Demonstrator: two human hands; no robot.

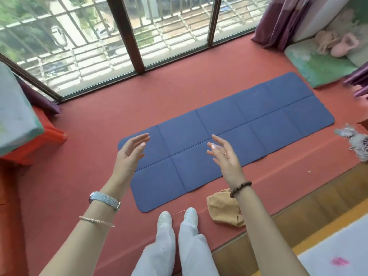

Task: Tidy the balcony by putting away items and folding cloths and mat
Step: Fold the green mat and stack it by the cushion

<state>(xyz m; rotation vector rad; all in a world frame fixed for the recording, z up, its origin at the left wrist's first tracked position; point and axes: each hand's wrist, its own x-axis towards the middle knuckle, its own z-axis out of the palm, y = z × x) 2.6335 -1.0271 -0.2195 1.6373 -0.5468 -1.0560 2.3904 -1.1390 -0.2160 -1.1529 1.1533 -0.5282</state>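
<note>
A blue mat (249, 120) with fold creases lies flat and unfolded on the red balcony floor (89, 126). My left hand (130, 154) and my right hand (224, 154) hover above its near end, palms facing each other, fingers spread, holding nothing. A crumpled tan cloth (223, 208) lies on the floor by my right forearm, just off the mat's near corner. A grey-white fringed cloth (356, 141) sits at the right edge. Pink cloths (336, 43) rest on a green cushion (318, 66) at the far right.
Glass windows with brown frames (131, 36) bound the far side. A red stool with a grey-green cushion (16, 114) stands at the left. Purple curtains (278, 22) hang at the right corner. A wooden step (298, 212) borders the floor on the right. My white shoes (177, 217) stand near the mat.
</note>
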